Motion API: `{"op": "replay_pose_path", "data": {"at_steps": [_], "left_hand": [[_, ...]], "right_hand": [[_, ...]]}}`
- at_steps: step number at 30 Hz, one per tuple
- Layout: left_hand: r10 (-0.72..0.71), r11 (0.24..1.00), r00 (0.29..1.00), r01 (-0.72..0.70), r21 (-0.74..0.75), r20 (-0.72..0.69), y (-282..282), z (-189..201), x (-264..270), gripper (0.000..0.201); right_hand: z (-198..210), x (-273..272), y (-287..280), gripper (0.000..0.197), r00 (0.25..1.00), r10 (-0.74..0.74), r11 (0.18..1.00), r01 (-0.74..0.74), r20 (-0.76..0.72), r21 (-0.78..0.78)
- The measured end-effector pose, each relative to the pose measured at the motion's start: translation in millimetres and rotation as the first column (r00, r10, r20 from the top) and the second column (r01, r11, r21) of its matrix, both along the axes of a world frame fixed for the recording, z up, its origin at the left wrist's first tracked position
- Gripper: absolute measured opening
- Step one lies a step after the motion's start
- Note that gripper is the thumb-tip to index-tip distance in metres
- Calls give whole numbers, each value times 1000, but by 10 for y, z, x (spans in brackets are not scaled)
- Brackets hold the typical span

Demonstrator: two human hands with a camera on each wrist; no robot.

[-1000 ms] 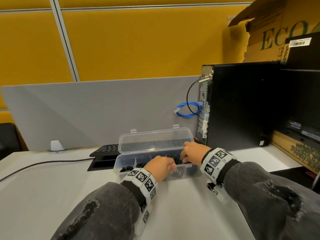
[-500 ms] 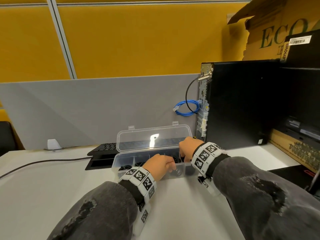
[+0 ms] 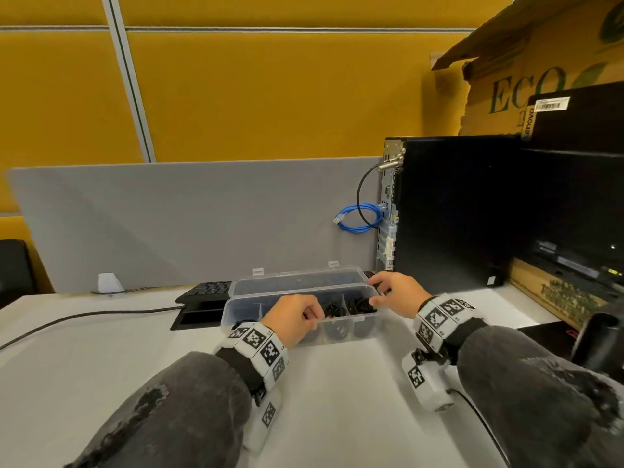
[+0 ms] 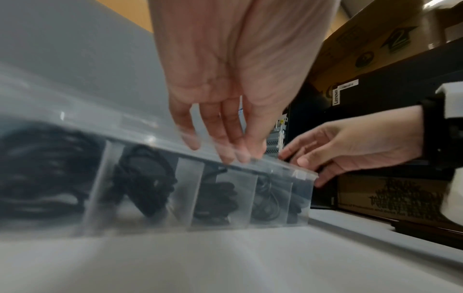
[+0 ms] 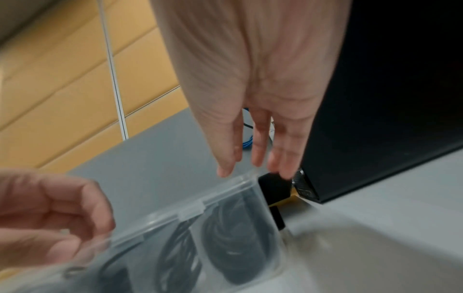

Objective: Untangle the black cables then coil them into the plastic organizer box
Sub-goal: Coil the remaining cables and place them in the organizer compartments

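The hinged clear plastic lid (image 3: 297, 282) of the plastic organizer box (image 3: 236, 315) now leans lower over the coiled black cables (image 3: 341, 307) than before. The right hand (image 3: 395, 293) has shifted to the lid's right corner, fingertips on its edge.

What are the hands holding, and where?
The left hand grips the plastic box by its front rim. The right hand touches its right end by the lid corner; whether it grips, I cannot tell.

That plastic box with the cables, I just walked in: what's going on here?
A person is working at a clear plastic organizer box on a white desk. Coiled black cables already sit in its divided compartments. The left hand is at the front rim and the right hand at the right end, by the partly lowered lid.
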State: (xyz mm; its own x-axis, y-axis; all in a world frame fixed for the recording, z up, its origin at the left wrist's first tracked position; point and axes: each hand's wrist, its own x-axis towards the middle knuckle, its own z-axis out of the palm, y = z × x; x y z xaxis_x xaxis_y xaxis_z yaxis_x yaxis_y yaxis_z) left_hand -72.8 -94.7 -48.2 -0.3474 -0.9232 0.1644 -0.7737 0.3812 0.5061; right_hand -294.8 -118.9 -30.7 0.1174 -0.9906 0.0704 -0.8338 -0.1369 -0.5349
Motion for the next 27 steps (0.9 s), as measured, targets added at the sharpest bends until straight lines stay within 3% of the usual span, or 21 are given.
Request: {"op": "replay_pose_path", "data": {"at_steps": [3,5,7,13,19,27], "left_hand": [[181,983,974,-174,-60,134,108,98,240,18],[334,943,925,-327,-65,183,178,170,419,36],[397,913,904,-406,30,160,247,234,554,52],[415,903,898,-387,188,-147,307,183,702,67],[367,923,891,-313,223,-269,392,56,900,74],[380,925,919,-374,72,-104,614,53,1069,56]], "right_hand": [[-80,-19,96,46,1000,-1,994,-1,19,107],[-122,-20,154,47,1000,-4,995,6,-18,102],[-175,-10,199,45,999,-12,997,15,-43,75],[-237,57,226,39,998,-60,997,61,-13,54],[-205,208,331,44,999,-28,996,32,-45,88],[-140,360,609,61,996,-84,993,85,-18,78]]}}
